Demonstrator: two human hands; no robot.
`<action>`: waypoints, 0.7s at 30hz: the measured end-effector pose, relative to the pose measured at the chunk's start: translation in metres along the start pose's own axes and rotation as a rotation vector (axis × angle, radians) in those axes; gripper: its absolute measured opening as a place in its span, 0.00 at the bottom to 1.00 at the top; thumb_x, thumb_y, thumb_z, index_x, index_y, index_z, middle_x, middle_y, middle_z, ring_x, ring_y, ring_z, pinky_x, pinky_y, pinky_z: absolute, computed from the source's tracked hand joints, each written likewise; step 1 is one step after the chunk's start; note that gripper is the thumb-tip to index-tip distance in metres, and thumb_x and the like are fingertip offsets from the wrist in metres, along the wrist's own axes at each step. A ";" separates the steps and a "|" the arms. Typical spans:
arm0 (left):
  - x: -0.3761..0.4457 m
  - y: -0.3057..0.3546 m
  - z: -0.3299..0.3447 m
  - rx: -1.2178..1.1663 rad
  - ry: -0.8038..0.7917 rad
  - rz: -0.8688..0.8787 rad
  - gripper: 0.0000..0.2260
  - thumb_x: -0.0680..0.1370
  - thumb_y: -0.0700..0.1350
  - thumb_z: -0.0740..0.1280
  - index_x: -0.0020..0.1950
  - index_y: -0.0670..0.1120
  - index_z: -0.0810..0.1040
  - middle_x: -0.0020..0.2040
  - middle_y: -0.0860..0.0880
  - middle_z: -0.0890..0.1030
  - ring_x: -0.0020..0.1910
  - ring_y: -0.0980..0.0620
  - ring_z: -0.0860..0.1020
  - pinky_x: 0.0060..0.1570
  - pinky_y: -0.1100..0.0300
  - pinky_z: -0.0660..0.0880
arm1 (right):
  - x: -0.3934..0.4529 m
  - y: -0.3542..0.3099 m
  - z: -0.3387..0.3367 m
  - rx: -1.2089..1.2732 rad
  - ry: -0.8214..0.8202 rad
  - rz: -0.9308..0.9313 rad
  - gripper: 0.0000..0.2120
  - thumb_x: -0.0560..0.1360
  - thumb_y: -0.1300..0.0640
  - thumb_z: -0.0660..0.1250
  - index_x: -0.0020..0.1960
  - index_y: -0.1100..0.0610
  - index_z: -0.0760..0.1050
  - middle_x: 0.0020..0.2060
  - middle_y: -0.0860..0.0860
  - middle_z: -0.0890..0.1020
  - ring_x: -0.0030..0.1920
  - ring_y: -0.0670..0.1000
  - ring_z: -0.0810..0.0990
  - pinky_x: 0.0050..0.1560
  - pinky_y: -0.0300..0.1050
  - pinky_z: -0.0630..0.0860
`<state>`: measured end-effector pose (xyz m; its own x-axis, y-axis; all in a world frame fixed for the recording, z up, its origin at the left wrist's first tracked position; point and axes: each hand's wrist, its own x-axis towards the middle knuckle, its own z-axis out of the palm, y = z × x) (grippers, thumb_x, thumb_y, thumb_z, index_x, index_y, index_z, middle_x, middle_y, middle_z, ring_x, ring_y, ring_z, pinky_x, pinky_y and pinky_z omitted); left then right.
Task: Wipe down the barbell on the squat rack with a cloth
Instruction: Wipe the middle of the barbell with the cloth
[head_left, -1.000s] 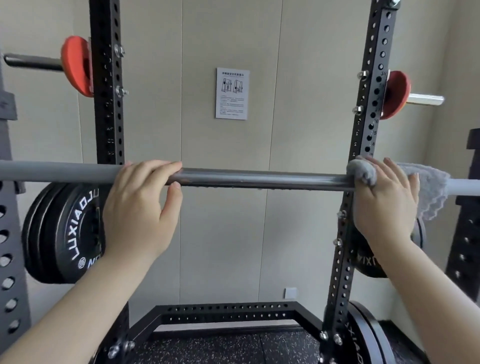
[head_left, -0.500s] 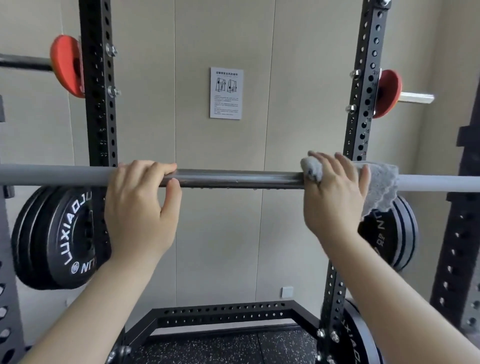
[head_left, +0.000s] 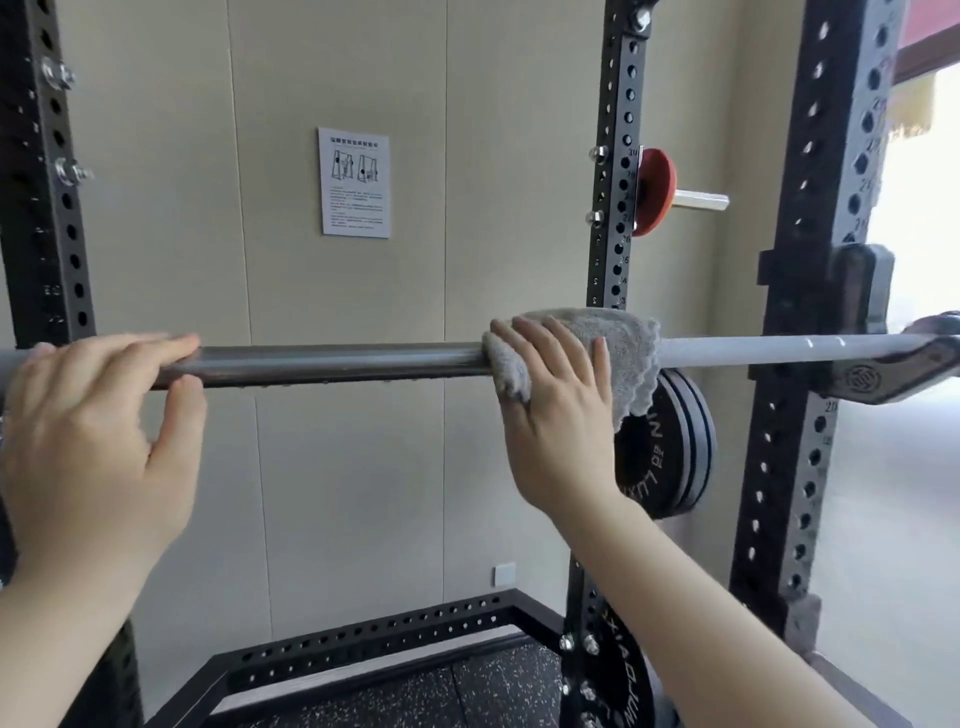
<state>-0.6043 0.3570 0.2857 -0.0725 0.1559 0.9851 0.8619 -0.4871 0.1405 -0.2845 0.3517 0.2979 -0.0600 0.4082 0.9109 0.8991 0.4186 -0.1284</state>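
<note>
Two hands are gripping the barbell (head_left: 332, 364). Left hand (head_left: 98, 441) is grasping bare bar; right hand (head_left: 561, 415) is clasping the cloth (head_left: 613, 338) around it, cloth trailing beyond the grip.

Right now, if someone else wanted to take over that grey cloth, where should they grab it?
Probably the loose flap of the cloth hanging below the barbell, on the right of the right hand. Come from the right and below: there it hangs free, while the rest is draped over the bar under that hand's fingers.
</note>
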 end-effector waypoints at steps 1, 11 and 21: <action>0.000 0.002 -0.001 0.015 0.002 -0.001 0.17 0.81 0.58 0.53 0.64 0.53 0.73 0.62 0.61 0.70 0.64 0.43 0.71 0.67 0.40 0.64 | -0.005 0.009 -0.006 -0.012 -0.017 -0.039 0.23 0.79 0.51 0.53 0.73 0.46 0.66 0.71 0.43 0.68 0.75 0.48 0.59 0.77 0.54 0.44; 0.003 0.059 -0.022 0.194 0.054 -0.059 0.12 0.77 0.44 0.61 0.56 0.44 0.80 0.54 0.45 0.79 0.56 0.43 0.72 0.64 0.39 0.66 | 0.009 -0.040 0.003 -0.058 -0.040 -0.001 0.21 0.77 0.49 0.51 0.66 0.48 0.73 0.62 0.46 0.77 0.68 0.53 0.69 0.74 0.59 0.53; 0.005 0.063 -0.023 0.227 0.040 -0.076 0.13 0.77 0.45 0.59 0.55 0.43 0.81 0.52 0.45 0.80 0.54 0.45 0.71 0.62 0.45 0.67 | 0.046 -0.030 0.001 -0.129 -0.123 0.156 0.18 0.80 0.49 0.46 0.56 0.47 0.74 0.55 0.45 0.79 0.63 0.53 0.72 0.73 0.58 0.54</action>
<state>-0.5619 0.3069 0.3016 -0.1575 0.1483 0.9763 0.9437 -0.2685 0.1930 -0.3149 0.3586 0.3430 0.0385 0.5592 0.8282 0.9492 0.2385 -0.2051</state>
